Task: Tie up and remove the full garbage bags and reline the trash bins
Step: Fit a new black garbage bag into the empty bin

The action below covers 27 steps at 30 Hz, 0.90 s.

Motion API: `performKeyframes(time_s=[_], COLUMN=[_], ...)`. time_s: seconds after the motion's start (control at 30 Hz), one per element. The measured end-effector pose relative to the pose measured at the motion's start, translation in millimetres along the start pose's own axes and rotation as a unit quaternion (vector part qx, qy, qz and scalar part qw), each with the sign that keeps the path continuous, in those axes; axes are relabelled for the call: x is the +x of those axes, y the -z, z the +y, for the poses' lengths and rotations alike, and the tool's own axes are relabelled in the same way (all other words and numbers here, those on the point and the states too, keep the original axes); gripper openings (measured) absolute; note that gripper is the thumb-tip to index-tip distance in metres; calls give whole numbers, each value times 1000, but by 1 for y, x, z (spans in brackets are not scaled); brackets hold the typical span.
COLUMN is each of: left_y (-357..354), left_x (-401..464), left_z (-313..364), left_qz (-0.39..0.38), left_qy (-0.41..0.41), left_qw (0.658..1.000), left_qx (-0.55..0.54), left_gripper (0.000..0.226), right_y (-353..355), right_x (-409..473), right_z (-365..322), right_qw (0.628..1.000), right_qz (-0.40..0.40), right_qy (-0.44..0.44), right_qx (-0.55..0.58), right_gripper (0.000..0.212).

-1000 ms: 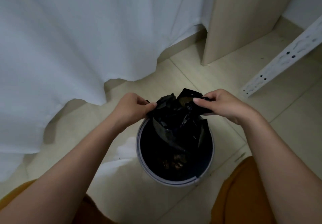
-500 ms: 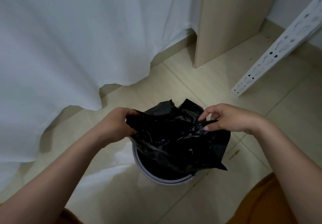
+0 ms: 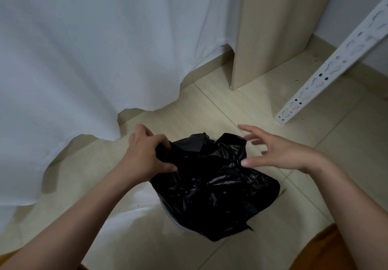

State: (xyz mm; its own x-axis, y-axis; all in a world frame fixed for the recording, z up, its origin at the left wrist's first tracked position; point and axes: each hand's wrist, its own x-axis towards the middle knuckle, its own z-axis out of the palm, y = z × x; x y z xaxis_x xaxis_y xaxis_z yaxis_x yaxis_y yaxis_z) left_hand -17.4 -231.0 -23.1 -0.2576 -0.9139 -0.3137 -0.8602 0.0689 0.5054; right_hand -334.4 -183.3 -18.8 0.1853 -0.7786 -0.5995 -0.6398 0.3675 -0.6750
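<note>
- A person's left hand [image 3: 144,154] clenches a bunched edge of a black garbage bag [image 3: 214,185], its fingers [image 3: 168,167] curled into the plastic at the bag's upper left.
- The right hand [image 3: 281,154] hangs just beside the bag's right edge with fingers [image 3: 249,130] spread and released; the thumb tip sits at the plastic, though contact cannot be told.
- The crumpled bag drapes over a pale trash bin [image 3: 168,211] on the tiled floor [image 3: 241,106], hiding nearly all of its rim; only a sliver shows at lower left.
- A white curtain [image 3: 84,49] hangs close on the left, its hem reaching the floor near the left hand.
- A beige cabinet panel [image 3: 273,28] stands beyond the bin, and a perforated white rail [image 3: 327,74] slants down to the floor at right, with open tiles between them and the bag.
</note>
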Motion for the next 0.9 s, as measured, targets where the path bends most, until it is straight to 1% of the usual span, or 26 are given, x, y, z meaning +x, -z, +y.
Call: performKeyframes(time_s=[0.03,0.07,0.1,0.13,0.17,0.2,0.23,0.27,0.3,0.37,0.4,0.43,0.47,0.57,0.63,0.73,0.8,0.9], left_y=[0,0,0,-2,-4,-7,-11,-15,-19,-25,-25,-26,-26,-28,-31,-35,-36,-37], left_x=[-1,-2,-3,-4,-5,-7,-10,-12,-12,-10,-7,-4,-2,3,4,5,5,7], left_z=[3,7,10,14,18,22,25,26,26,21,18,16,14,7,3,-5,-10,-17], left_qz=[29,46,46,30,2,-31,-61,-80,-85,-75,-64,-55,-51,-70,-98,-137,-156,-176], left_qy=[-16,-36,-60,-87,-112,-130,-145,-160,-175,-195,-201,-207,-207,-179,-166,-145,-132,-122], left_qw=[999,998,997,995,993,990,986,982,980,978,977,976,976,980,980,979,979,977], left_qx=[-9,-19,-25,-30,-40,-52,-60,-53,-33,12,27,35,38,42,43,29,28,20], left_gripper=[43,38,33,29,26,22,18,17,21,40,50,60,70,94,105,113,116,119], right_y=[-2,-7,-12,-17,-22,-27,-32,-38,-43,-53,-56,-56,-56,-54,-56,-57,-58,-58], right_x=[2,5,9,12,15,17,19,21,23,28,32,35,36,38,39,39,40,42], right_z=[-5,-9,-15,-21,-26,-31,-34,-37,-37,-33,-30,-26,-22,-15,-10,-7,-5,-3], right_qw=[998,992,980,966,958,957,961,969,974,972,965,958,957,969,971,975,980,987], right_qz=[42,96,158,205,226,224,204,173,146,125,125,121,113,69,37,-2,-19,-28], right_qy=[32,70,113,149,170,179,177,173,172,186,195,199,195,155,131,103,86,83], right_qx=[19,30,36,39,47,52,52,43,20,-67,-124,-165,-181,-178,-194,-197,-178,-131], right_gripper=[87,72,53,34,26,33,39,41,40,36,38,47,58,88,100,111,116,118])
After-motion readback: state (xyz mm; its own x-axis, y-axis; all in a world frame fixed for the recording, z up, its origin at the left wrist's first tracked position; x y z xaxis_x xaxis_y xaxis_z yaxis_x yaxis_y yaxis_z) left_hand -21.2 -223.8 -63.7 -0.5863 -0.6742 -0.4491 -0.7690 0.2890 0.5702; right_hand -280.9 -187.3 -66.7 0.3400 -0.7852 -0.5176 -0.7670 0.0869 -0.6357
